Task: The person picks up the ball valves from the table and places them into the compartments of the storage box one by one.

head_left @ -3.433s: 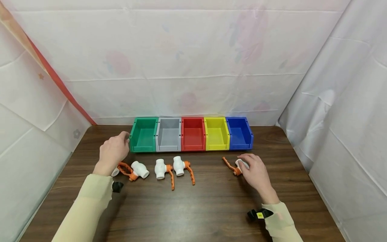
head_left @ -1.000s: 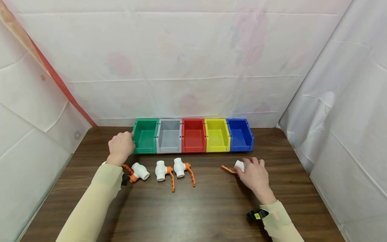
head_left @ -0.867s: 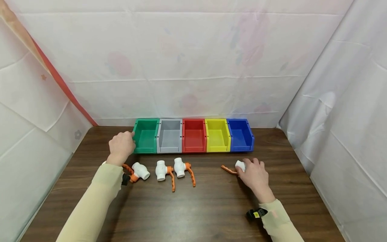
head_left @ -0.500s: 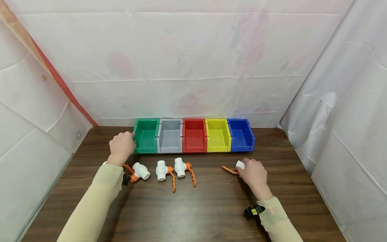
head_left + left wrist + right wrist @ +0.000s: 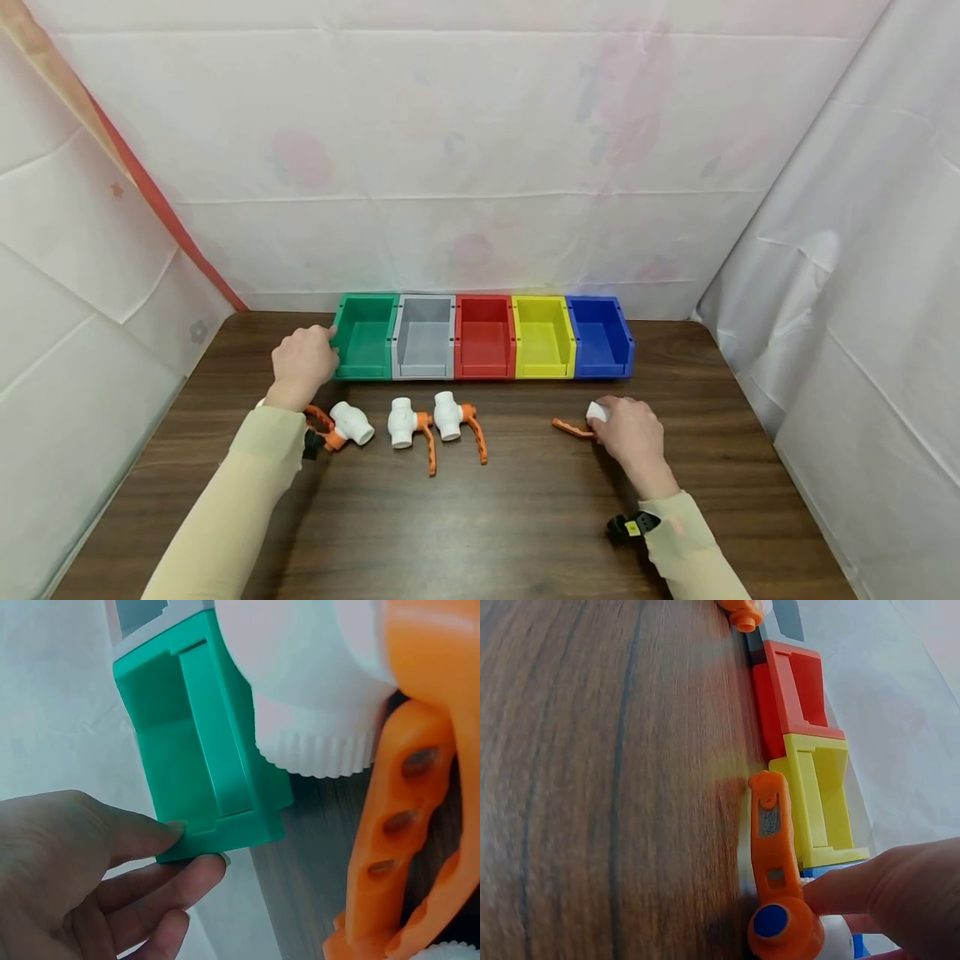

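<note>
My left hand (image 5: 303, 365) pinches the outer side wall of the green bin (image 5: 364, 372); in the left wrist view the thumb lies inside the rim and the fingers outside. My right hand (image 5: 633, 435) holds a white ball valve (image 5: 573, 429) with an orange lever, low over the table before the blue bin (image 5: 602, 372). In the right wrist view the orange lever (image 5: 771, 825) points away from the hand, and the fingers cover much of the white body. A valve (image 5: 352, 423) lies near the left forearm, partly overlapping another that the sleeve mostly hides.
Two more ball valves (image 5: 402, 422), (image 5: 448, 416) lie side by side before the bins. The grey bin (image 5: 423, 372), red bin (image 5: 485, 372) and yellow bin (image 5: 544, 372) stand between the green and blue ones. A white curtain (image 5: 480, 167) hangs behind the table (image 5: 480, 533).
Since the earliest frame, my left hand has shifted right onto the green bin's side. My right hand has closed further over its valve, whose lever has turned nearer level. The bins stay in place.
</note>
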Action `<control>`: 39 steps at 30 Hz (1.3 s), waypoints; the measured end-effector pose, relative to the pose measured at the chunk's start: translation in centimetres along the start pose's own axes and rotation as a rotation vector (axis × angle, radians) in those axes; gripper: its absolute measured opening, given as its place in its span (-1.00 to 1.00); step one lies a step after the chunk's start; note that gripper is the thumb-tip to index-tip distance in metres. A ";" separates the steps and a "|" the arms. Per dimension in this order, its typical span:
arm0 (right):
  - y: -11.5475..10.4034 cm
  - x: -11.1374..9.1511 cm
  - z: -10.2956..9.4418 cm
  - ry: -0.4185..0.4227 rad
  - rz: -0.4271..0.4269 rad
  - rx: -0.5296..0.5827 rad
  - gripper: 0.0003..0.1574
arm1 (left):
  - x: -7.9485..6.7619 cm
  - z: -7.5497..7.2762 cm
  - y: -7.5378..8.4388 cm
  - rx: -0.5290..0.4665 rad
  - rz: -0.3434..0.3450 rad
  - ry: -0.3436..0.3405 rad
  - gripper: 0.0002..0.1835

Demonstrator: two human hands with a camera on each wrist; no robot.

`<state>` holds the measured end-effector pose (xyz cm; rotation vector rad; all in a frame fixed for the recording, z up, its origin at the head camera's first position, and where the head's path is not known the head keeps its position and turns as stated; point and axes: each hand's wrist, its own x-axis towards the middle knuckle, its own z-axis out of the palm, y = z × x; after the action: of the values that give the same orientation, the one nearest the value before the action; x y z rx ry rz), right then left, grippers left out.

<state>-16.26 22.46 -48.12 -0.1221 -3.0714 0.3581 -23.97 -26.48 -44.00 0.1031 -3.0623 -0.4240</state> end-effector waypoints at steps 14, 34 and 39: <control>0.0 -0.2 -0.6 -0.026 -0.005 0.006 -0.52 | -0.4 1.4 -0.9 -0.042 -0.002 0.011 -0.33; -0.3 -0.5 -1.1 -0.041 -0.091 -0.059 -0.56 | -0.9 1.0 -1.6 -0.033 0.027 0.007 -0.32; -0.3 -0.5 -1.2 -0.018 -0.155 -0.070 -0.59 | -0.8 1.0 -1.4 -0.034 0.023 0.000 -0.32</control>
<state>-15.75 22.44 -46.95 0.1167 -3.0854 0.2447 -23.10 -27.51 -45.44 0.0665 -3.0517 -0.4745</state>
